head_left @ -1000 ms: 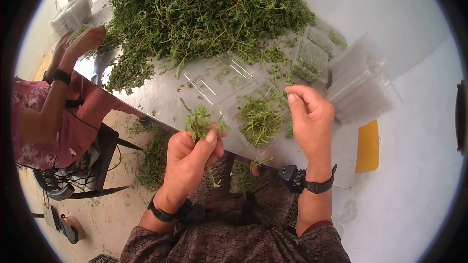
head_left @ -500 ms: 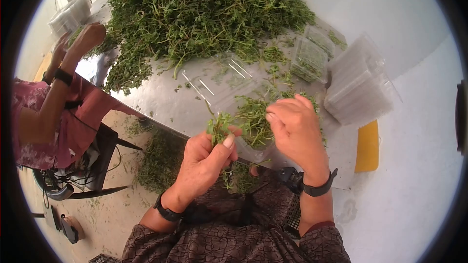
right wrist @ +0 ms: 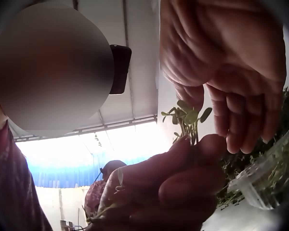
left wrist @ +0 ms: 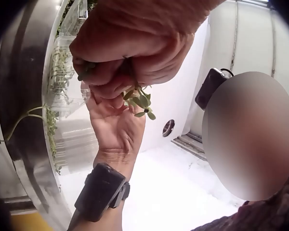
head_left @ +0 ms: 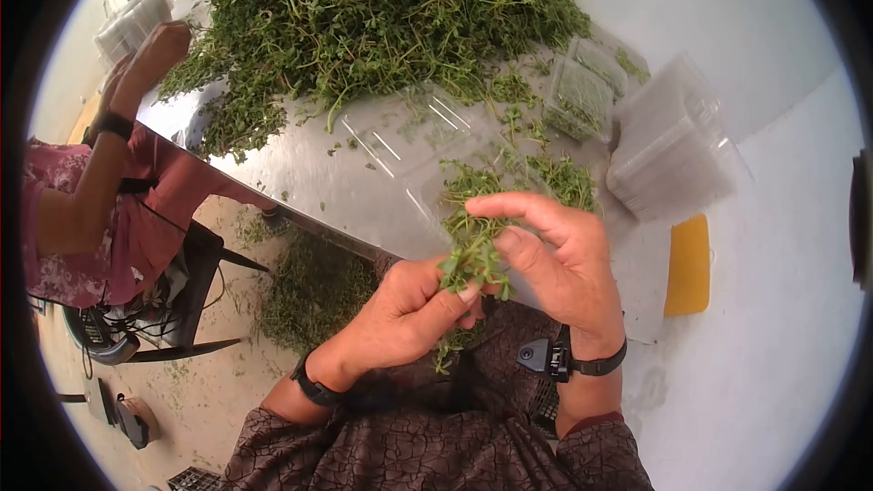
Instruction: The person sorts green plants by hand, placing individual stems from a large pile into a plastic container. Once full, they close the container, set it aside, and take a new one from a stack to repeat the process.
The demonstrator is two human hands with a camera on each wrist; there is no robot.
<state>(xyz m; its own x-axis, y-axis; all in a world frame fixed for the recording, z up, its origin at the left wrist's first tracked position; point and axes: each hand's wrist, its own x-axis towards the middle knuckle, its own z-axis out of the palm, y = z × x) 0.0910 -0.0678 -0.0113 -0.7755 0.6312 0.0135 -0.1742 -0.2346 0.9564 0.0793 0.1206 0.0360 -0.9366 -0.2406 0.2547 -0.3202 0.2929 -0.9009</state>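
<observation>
In the head view my left hand [head_left: 409, 309] pinches a small bunch of green purslane sprigs [head_left: 475, 264] between thumb and fingers, over the table's near edge. Their leafy tops stick up from the grip in the right wrist view, and some stems hang below the fist. My right hand [head_left: 573, 268] is close beside the bunch, thumb and forefinger apart and the other fingers loosely extended. Behind the hands lies an opened clear plastic clamshell box, its lid [head_left: 382, 153] folded back to the left; its greens-filled base is partly hidden by my right hand.
A large heap of greens [head_left: 382, 27] covers the back of the metal table [head_left: 309, 191]. Filled clear boxes [head_left: 579, 100] and a stack of clear containers [head_left: 673, 150] stand at the right, near a yellow panel [head_left: 688, 264]. Another person [head_left: 91, 200] works at the left.
My left hand has moved right and slightly down with its bunch. My right hand swung in from the right, and its thumb and forefinger have spread apart beside the bunch.
</observation>
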